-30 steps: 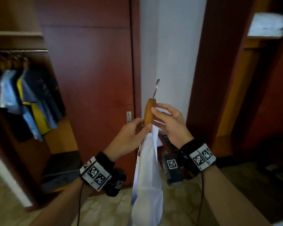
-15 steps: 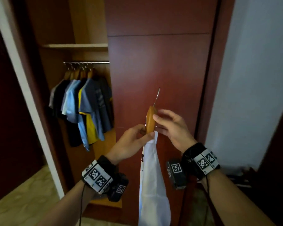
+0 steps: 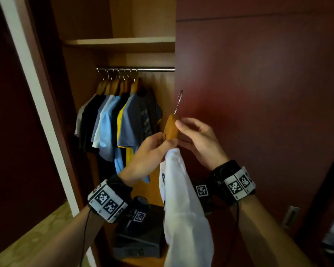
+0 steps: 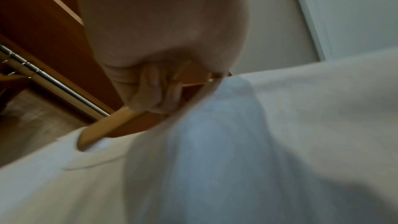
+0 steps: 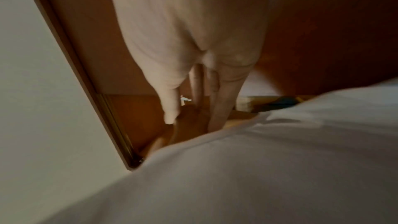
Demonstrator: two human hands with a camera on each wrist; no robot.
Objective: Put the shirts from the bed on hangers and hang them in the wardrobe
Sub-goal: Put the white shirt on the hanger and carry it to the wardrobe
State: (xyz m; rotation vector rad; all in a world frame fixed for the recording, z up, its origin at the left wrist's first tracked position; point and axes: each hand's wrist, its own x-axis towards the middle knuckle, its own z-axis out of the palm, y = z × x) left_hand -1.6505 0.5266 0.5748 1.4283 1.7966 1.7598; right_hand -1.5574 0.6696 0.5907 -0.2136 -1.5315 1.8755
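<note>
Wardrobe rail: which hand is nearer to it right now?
Left. The left hand holds the hanger just below the rail; the right hand is over by the closed door.

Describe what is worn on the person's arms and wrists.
Both forearms are bare, no sleeves. The left wrist carries a black band with a white block bearing two black-and-white square tags; a small black camera with another tag hangs under it, and a thin black cable runs down the forearm. The right wrist wears the same: band, tagged white block, tagged black camera, thin cable.
</note>
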